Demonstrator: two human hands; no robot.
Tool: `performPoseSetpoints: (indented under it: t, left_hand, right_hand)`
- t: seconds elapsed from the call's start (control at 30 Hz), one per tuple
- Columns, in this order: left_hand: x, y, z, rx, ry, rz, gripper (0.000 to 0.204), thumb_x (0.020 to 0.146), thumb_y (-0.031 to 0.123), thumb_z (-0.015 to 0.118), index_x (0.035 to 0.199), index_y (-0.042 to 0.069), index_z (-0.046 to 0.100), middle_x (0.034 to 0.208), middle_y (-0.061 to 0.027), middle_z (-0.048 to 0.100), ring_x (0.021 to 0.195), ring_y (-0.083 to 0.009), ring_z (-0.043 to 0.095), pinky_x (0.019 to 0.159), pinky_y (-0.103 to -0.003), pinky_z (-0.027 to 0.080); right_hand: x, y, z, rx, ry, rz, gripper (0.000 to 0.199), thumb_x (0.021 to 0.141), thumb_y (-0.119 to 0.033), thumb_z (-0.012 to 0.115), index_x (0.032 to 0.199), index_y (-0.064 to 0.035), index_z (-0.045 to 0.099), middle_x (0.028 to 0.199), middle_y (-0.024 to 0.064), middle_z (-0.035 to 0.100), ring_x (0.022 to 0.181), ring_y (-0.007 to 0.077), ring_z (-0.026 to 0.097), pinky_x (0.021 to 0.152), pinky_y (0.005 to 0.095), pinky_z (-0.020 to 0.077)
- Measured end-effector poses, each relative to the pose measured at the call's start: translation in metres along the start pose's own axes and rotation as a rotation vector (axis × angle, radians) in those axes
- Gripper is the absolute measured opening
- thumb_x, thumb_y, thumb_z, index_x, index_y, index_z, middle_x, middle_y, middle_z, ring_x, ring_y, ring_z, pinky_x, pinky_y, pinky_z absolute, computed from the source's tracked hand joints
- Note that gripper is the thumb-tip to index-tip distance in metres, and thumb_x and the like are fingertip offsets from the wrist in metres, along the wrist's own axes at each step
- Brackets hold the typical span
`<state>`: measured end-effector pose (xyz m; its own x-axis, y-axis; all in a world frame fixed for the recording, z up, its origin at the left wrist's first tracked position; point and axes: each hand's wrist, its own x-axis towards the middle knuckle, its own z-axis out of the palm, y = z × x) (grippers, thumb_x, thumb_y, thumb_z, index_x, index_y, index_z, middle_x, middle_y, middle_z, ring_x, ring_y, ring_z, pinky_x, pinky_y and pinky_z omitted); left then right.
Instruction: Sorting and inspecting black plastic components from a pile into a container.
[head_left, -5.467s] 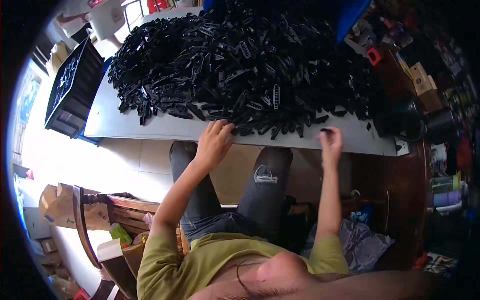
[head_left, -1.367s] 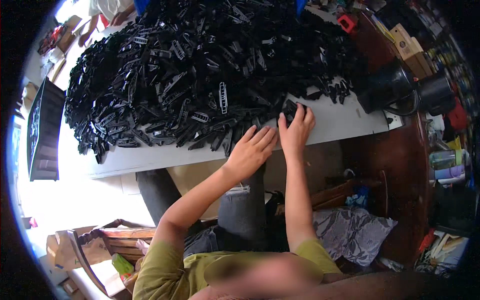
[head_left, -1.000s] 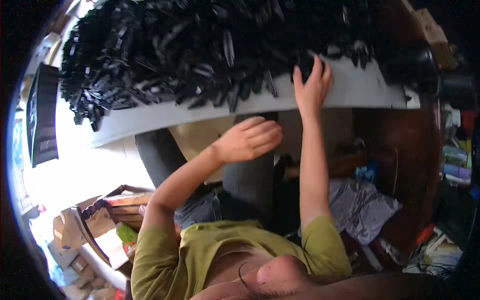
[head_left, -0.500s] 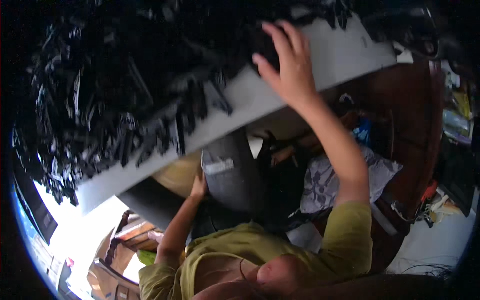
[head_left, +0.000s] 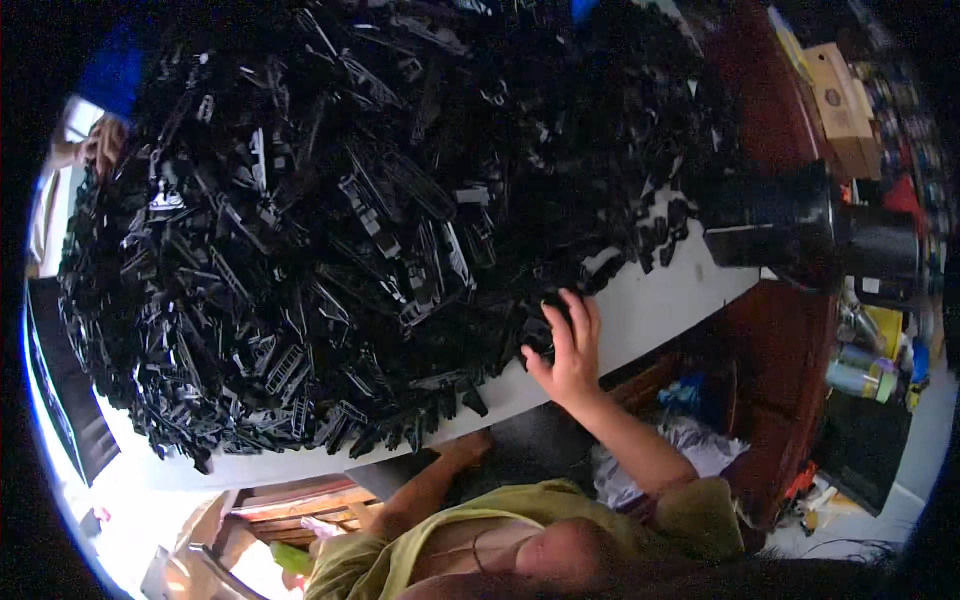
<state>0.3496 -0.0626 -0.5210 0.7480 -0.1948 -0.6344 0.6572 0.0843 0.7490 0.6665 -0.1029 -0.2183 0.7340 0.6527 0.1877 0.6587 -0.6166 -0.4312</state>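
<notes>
A broad heap of black plastic parts (head_left: pixel 330 230), many of them long and ribbed, covers most of the white tabletop (head_left: pixel 670 310). At its near right edge is my right hand (head_left: pixel 572 365), thumb and fingers apart and curved over the outermost black pieces. Its fingertips meet the heap; no piece is plainly gripped. Below the table's front edge, my left hand (head_left: pixel 468 450) lies against my dark-clad leg (head_left: pixel 530 445). The fingers of that hand are too dim and partly hidden to make out.
Another person's hand (head_left: pixel 103 145) shows at the heap's far left. A black container (head_left: pixel 770 230) sits at the table's right end. Beyond are a cardboard box (head_left: pixel 840 105) and a dark red wooden surface (head_left: pixel 780 400). A crumpled grey-white bag (head_left: pixel 690 450) lies below the table.
The view has tilted up, showing more of the heap. My right hand has come from above the table down to the heap's edge. My left hand has shifted right along my lap.
</notes>
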Motion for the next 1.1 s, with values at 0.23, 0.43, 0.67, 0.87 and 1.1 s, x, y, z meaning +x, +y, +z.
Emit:
performPoseSetpoints:
  t: [0.23,0.43,0.67,0.87,1.1]
  left_hand:
    - [0.04,0.022,0.007,0.157,0.115,0.269,0.075,0.082,0.025,0.065,0.145,0.009,0.028,0.133,-0.0242,0.05,0.121,-0.0383,0.049,0.101,-0.041,0.039]
    - [0.016,0.088,0.035,0.382,0.216,0.379,0.077,0.08,0.025,0.066,0.145,0.009,0.028,0.133,-0.0237,0.05,0.122,-0.0379,0.048,0.1,-0.041,0.039]
    - [0.006,0.102,0.037,0.623,0.251,-0.118,0.071,0.073,0.017,0.069,0.136,0.007,0.039,0.126,-0.0191,0.055,0.117,-0.0402,0.051,0.095,-0.045,0.043]
    - [-0.132,0.15,0.058,0.772,1.132,0.435,0.045,0.069,0.003,0.062,0.114,0.007,0.059,0.112,-0.0177,0.058,0.101,-0.0372,0.055,0.084,-0.044,0.046]
    - [-0.169,0.005,0.121,0.015,1.732,-0.334,0.017,0.077,0.004,0.058,0.094,0.007,0.056,0.089,-0.0162,0.057,0.082,-0.0315,0.058,0.076,-0.045,0.046]
  right_hand:
    - [0.008,-0.002,0.002,0.086,0.062,-0.085,0.06,0.076,-0.019,0.071,0.129,-0.0054,0.047,0.134,0.0197,0.042,0.121,0.0448,0.037,0.102,0.0536,0.0318]
    - [0.001,0.007,0.006,0.129,0.202,-0.176,0.063,0.076,-0.021,0.07,0.132,-0.0063,0.045,0.132,0.0181,0.044,0.12,0.044,0.038,0.102,0.0508,0.0332]
    - [-0.001,0.01,0.013,0.056,0.28,-0.197,0.057,0.077,-0.023,0.07,0.127,-0.0069,0.049,0.13,0.0162,0.047,0.119,0.0401,0.042,0.101,0.0487,0.0357]
    - [0.002,0.016,0.009,0.039,0.229,-0.18,0.056,0.079,-0.022,0.069,0.128,-0.0071,0.048,0.131,0.0178,0.046,0.12,0.0405,0.042,0.102,0.0495,0.034]
    - [0.002,0.015,0.009,-0.044,0.091,-0.22,0.056,0.081,-0.02,0.065,0.132,-0.0069,0.047,0.135,0.0199,0.042,0.125,0.0427,0.037,0.104,0.0515,0.0285]
